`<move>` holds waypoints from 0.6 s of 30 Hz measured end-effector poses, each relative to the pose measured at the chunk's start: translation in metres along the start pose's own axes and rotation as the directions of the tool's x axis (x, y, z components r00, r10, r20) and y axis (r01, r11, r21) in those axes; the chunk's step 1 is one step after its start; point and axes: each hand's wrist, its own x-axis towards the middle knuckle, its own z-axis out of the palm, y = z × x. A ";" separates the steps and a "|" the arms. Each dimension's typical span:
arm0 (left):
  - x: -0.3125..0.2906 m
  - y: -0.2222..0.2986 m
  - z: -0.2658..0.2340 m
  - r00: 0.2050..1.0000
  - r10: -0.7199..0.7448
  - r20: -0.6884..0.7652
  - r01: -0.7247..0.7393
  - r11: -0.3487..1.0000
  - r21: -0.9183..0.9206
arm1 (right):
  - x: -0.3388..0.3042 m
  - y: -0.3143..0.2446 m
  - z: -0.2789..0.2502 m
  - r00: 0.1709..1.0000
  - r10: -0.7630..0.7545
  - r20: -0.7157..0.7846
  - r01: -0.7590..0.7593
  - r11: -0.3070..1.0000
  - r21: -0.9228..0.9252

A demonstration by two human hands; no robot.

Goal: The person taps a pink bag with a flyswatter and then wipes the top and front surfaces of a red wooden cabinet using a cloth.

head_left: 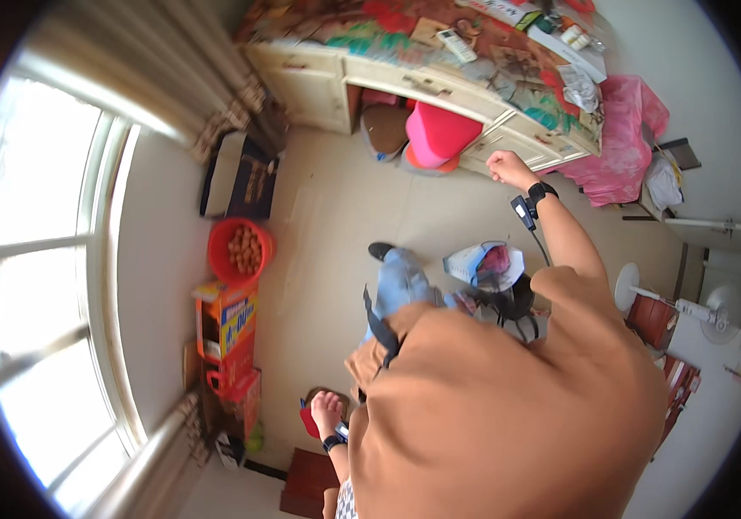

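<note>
My right hand [511, 169] is held out in front of the pale drawer desk [388, 78], with its fingers curled in and nothing showing in them. A black strap with a small device [526, 210] sits on that wrist. My left hand [327, 410] hangs low near a small red and brown stool [311, 419]; its fingers are curled too, and I see nothing in them. Neither hand visibly grips anything. Between my arms, one blue trouser leg [403, 278] and a dark shoe [380, 250] show on the floor.
A red bucket of round brown things [267, 251] and a dark box [254, 186] stand by the window wall. Stools with a pink seat [440, 134] are tucked under the desk. A bag [464, 263] lies near my leg. A white fan [690, 310] stands right.
</note>
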 end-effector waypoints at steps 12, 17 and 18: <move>-0.047 0.126 0.188 0.910 0.367 -0.192 -0.012 0.488 0.873 | 0.120 0.119 -0.186 0.762 0.342 -0.550 -0.221 0.935 0.276; -0.093 0.163 0.191 0.953 0.224 -0.203 0.160 0.196 0.967 | 0.174 0.157 -0.228 0.790 0.206 -0.577 -0.165 0.979 0.123; -0.095 0.173 0.174 0.952 0.265 -0.155 0.110 0.179 0.978 | 0.190 0.170 -0.254 0.780 0.189 -0.597 -0.250 0.968 -0.020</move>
